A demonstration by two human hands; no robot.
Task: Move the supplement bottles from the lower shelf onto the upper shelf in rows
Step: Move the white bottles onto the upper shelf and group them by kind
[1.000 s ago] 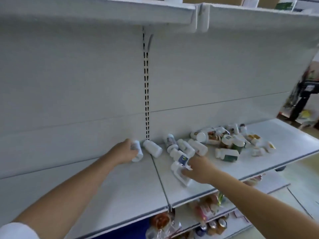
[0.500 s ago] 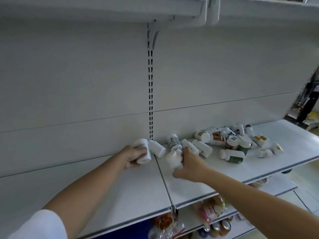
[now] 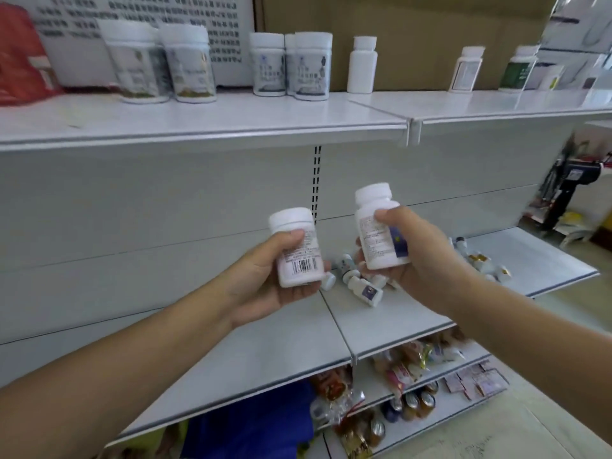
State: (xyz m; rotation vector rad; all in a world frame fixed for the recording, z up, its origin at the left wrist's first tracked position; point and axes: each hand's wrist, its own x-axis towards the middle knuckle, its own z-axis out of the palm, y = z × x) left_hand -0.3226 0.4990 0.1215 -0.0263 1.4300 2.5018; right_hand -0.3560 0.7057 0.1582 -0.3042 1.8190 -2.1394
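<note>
My left hand grips a white bottle with a barcode, held upright in the air between the two shelves. My right hand grips a taller white bottle with a blue patch on its label, also upright and lifted. Behind and below them, several small white bottles lie scattered on the lower shelf. On the upper shelf stand several bottles in a line, among them two wide jars, a pair of labelled bottles and a plain white bottle.
A red bag sits at the far left of the upper shelf, and a cardboard box stands behind the bottles. More bottles stand on the right section. Snack packets and cans fill the shelves below.
Both hands have lifted their bottles off the lower shelf and raised them upright. The view has tilted up, so the upper shelf top and its bottles now show.
</note>
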